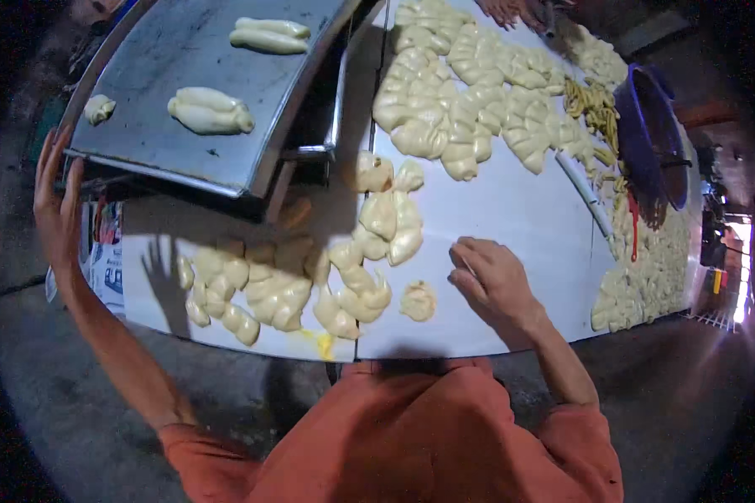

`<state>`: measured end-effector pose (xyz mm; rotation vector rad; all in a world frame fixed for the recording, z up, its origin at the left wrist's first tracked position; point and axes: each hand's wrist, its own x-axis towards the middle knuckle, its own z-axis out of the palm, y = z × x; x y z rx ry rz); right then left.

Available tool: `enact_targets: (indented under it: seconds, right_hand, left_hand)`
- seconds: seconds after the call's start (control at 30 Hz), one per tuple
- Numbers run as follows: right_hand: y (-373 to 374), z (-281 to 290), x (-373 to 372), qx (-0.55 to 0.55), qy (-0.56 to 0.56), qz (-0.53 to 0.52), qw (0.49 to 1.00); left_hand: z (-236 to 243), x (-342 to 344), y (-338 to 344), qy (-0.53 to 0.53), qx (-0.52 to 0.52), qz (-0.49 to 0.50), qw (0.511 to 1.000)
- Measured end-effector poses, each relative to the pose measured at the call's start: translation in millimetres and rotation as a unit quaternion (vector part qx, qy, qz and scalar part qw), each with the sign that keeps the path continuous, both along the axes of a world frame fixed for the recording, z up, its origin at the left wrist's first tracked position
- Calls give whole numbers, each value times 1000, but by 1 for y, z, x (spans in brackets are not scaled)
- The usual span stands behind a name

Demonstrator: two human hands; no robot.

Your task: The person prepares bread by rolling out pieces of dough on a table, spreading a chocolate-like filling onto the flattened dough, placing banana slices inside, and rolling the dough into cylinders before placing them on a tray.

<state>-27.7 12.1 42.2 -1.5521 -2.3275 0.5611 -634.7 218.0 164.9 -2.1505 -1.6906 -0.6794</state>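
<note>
My left hand is at the near left corner of a grey metal baking tray, its fingers stretched out and apart along the edge; whether it bears on the tray I cannot tell. Two long dough rolls and a small dough lump lie on that tray. Over the white tabletop, my right hand is loosely curved, thumb away from the fingers, with nothing visible in it. Just left of it lies a flattened dough disc. Smooth pale dough pieces cluster farther left, partly in shadow.
More dough pieces cover the far tabletop. A purple basin, yellowish strips, a pale rod and a red utensil lie to the right. Another person's hands show at the far edge.
</note>
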Motion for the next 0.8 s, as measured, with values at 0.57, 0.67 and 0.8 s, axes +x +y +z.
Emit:
enact_targets:
  seconds: [0.57,0.67,0.8]
  right_hand:
    - [-6,-50,-2,8,228,113,967]
    - [17,-37,14,-33,260,43,964]
    - [75,-33,0,-6,213,-39,976]
  left_hand:
    - [-105,379,-282,-299,-252,66,918]
    - [-101,394,-269,-275,-242,26,930]
    - [-115,397,-222,-271,-242,-32,931]
